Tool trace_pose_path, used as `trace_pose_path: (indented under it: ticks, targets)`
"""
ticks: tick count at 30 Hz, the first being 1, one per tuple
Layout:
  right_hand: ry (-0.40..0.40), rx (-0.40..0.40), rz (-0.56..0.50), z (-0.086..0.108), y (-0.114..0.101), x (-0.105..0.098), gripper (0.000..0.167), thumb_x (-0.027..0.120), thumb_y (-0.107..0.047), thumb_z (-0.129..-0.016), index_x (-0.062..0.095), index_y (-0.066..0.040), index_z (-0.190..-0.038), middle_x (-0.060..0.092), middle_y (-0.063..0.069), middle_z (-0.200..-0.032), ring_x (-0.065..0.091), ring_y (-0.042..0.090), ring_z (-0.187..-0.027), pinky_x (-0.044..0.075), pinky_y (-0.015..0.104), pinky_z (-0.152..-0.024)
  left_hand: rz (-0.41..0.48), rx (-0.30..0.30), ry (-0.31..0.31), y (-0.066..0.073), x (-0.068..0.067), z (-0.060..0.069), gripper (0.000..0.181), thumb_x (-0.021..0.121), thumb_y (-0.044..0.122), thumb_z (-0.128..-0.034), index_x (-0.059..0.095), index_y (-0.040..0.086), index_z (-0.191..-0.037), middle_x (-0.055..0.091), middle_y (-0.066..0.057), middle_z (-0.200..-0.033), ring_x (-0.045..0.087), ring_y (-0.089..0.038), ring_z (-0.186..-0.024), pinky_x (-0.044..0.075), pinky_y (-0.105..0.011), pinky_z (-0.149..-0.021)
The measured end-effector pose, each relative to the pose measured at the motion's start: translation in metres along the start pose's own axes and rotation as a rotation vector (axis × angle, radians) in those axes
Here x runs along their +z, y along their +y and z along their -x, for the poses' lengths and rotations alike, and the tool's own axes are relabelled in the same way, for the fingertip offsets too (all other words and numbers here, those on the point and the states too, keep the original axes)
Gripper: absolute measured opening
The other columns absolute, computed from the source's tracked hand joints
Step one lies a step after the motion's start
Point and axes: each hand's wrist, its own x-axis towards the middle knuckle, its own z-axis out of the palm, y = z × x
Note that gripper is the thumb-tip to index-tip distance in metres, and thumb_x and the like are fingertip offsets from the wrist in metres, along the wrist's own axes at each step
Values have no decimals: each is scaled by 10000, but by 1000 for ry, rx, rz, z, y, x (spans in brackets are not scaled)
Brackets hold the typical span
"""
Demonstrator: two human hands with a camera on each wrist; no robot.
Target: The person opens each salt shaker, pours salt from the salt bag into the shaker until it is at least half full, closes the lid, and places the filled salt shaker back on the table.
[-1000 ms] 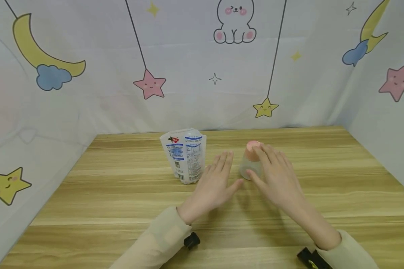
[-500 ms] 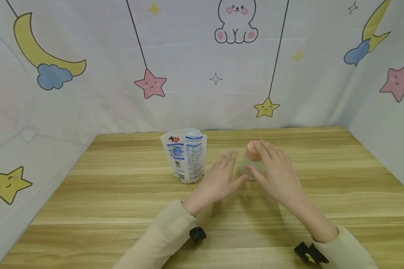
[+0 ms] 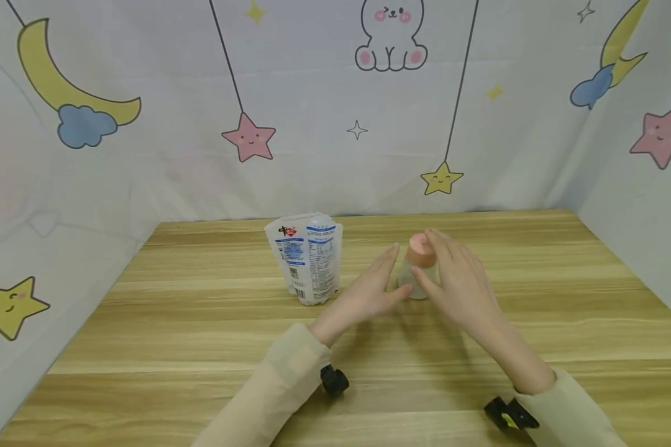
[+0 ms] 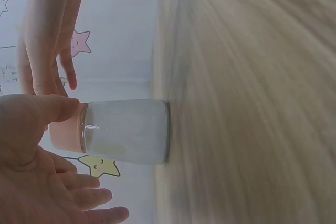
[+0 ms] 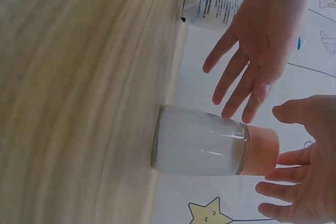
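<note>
A frosted, see-through jar (image 5: 202,142) with a salmon-pink lid (image 3: 419,251) stands upright on the wooden table. My left hand (image 3: 363,298) is at its left side, fingers fairly straight and thumb spread. In the left wrist view that thumb overlaps the lid's edge; whether it touches is unclear. My right hand (image 3: 464,285) is on the other side, fingers extended, fingertips close by the lid; contact cannot be told for certain. Neither hand is wrapped round the jar. What the jar holds is hard to make out.
A white pouch (image 3: 313,261) with blue printed panels stands upright left of the jar, close to my left forearm. Behind the wooden table (image 3: 201,347) hangs a pale cloth (image 3: 313,93) printed with moons and stars.
My left hand has moved to the right and slightly farther forward, closer to the jar. My right hand has shifted only a little. The jar and pouch stay in place.
</note>
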Motion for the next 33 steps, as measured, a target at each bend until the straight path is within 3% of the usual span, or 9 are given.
trace_pose_path:
  ticks: [14,27,33]
  targets:
    - [13,5,-57,-4,5,7,596,692,-182,-875,436,72,-1350,520,240,-1341,489,390,-1241,379,547,-1058,147,-57,-23,-6,3,-10,806,560,393,-953,90,131,-1553,181,-103,-1607,243,-289,-1469,258,-469,-1179]
    - [-83,160,-169,-12,9,12,594,633,-281,-929,417,29,-1388,499,230,-1361,479,386,-1241,423,567,-998,277,-105,-27,-4,6,-20,795,581,393,-940,128,169,-1554,222,-66,-1604,261,-280,-1465,265,-491,-1173]
    - [-116,227,-220,-15,11,11,616,619,-317,-934,409,30,-1398,484,242,-1376,451,403,-1273,398,594,-1015,396,-109,27,-5,11,-27,763,657,318,-903,249,154,-1526,324,-106,-1562,351,-303,-1423,343,-476,-1133]
